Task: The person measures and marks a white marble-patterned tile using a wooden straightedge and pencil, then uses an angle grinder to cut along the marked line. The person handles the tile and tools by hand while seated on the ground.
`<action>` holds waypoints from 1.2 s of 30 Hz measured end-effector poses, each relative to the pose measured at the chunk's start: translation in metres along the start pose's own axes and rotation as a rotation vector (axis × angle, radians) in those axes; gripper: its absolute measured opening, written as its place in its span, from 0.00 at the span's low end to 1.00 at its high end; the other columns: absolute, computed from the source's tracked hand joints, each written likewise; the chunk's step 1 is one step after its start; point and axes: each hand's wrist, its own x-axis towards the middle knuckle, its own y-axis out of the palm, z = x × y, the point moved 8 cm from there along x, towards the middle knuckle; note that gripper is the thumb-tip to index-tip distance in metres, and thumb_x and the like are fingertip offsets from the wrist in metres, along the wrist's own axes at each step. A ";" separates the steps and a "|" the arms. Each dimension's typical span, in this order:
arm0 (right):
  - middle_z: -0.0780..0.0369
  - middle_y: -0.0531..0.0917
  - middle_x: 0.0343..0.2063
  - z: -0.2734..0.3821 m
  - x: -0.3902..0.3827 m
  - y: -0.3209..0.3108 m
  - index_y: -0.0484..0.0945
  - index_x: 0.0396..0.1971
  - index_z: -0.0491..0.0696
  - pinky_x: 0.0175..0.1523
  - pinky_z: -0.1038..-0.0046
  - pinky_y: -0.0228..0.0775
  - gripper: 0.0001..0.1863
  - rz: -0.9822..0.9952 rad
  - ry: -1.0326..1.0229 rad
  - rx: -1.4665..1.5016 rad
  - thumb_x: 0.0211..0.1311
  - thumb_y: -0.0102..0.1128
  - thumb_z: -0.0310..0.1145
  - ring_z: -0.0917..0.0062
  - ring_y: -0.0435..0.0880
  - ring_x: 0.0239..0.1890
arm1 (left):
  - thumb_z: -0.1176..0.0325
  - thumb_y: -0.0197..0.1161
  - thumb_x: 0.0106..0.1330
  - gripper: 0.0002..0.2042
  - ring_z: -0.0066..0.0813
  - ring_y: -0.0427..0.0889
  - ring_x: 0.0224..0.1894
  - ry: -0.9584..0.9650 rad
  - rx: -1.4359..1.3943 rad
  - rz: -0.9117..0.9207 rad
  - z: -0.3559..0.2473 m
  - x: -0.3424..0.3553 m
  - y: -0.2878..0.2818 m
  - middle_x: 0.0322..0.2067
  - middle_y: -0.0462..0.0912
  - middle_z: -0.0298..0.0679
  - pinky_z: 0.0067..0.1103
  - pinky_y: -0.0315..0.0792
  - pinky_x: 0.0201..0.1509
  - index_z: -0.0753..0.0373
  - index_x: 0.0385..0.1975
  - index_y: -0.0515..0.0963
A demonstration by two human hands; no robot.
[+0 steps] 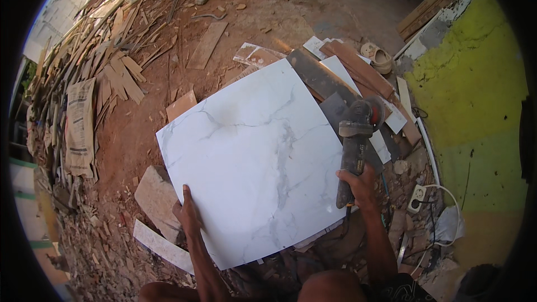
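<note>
A white, grey-veined tile (251,156) fills the middle of the view, tilted anticlockwise. At its 8 o'clock edge the left hand (188,212) grips it, thumb on top; at 3 o'clock the right hand (363,187) clasps a dark angle grinder (354,148). Farther out, a stone block (158,198) sits near 8 o'clock, a white power socket (417,198) between 3 and 4, wooden slats (122,78) at 10.

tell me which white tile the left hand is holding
The large veined tile, its left edge in the left hand; other white pieces, like the lower-left strip, are much smaller.
</note>
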 end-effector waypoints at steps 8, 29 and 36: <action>0.68 0.79 0.26 0.002 -0.003 0.005 0.78 0.31 0.46 0.34 0.74 0.71 0.12 -0.018 0.025 -0.004 0.48 0.72 0.26 0.82 0.77 0.27 | 0.50 0.69 0.68 0.27 0.28 0.79 0.32 0.063 -0.047 -0.010 -0.006 -0.005 0.003 0.33 0.84 0.44 0.26 0.75 0.38 0.79 0.39 0.81; 0.62 0.81 0.24 0.108 -0.027 0.016 0.77 0.34 0.42 0.34 0.69 0.77 0.12 0.273 -0.121 0.184 0.48 0.68 0.26 0.74 0.83 0.25 | 0.47 0.61 0.72 0.27 0.37 0.72 0.54 0.363 0.369 0.158 -0.100 -0.135 0.065 0.55 0.71 0.45 0.36 0.73 0.52 0.61 0.61 0.75; 0.64 0.80 0.23 0.093 -0.007 0.094 0.75 0.34 0.43 0.26 0.72 0.75 0.13 0.321 -0.102 0.136 0.52 0.71 0.27 0.80 0.81 0.21 | 0.55 0.67 0.71 0.21 0.24 0.79 0.44 -0.067 -0.106 0.812 -0.053 -0.268 0.187 0.44 0.85 0.39 0.24 0.73 0.51 0.69 0.52 0.82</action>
